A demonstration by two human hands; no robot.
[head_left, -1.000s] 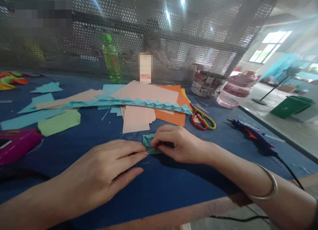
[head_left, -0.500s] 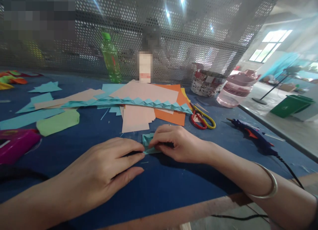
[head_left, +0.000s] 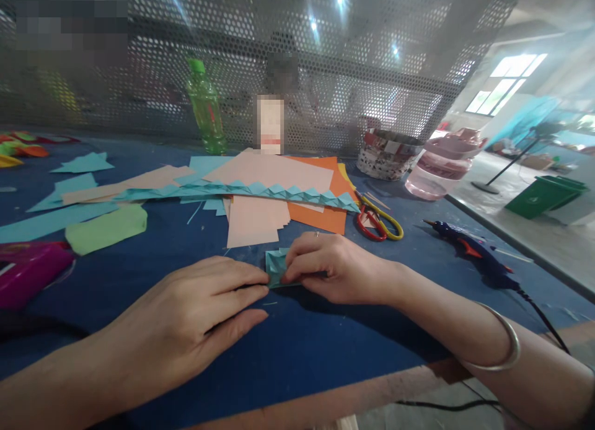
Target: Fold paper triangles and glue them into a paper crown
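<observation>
A small folded piece of teal paper (head_left: pixel 275 267) lies on the blue table top (head_left: pixel 325 349), pinched between my hands. My left hand (head_left: pixel 186 312) presses its fingertips against the piece's lower left side. My right hand (head_left: pixel 334 269) grips it from the right, and its fingers hide part of the folds. Just beyond lie pale pink sheets (head_left: pixel 251 222) and orange paper (head_left: pixel 320 219). A long teal zigzag paper strip (head_left: pixel 237 191) rests across them.
Red-and-yellow-handled scissors (head_left: pixel 376 222) and a blue hot glue gun (head_left: pixel 469 253) lie to the right. Teal scraps, green paper (head_left: pixel 106 228) and a magenta object (head_left: pixel 32 272) are on the left. A green bottle (head_left: pixel 204 108) stands before a perforated metal screen (head_left: pixel 325 89).
My hands have shifted only slightly and remain pinching the teal piece. The view has moved a little; the papers and tools on the table stay in place.
</observation>
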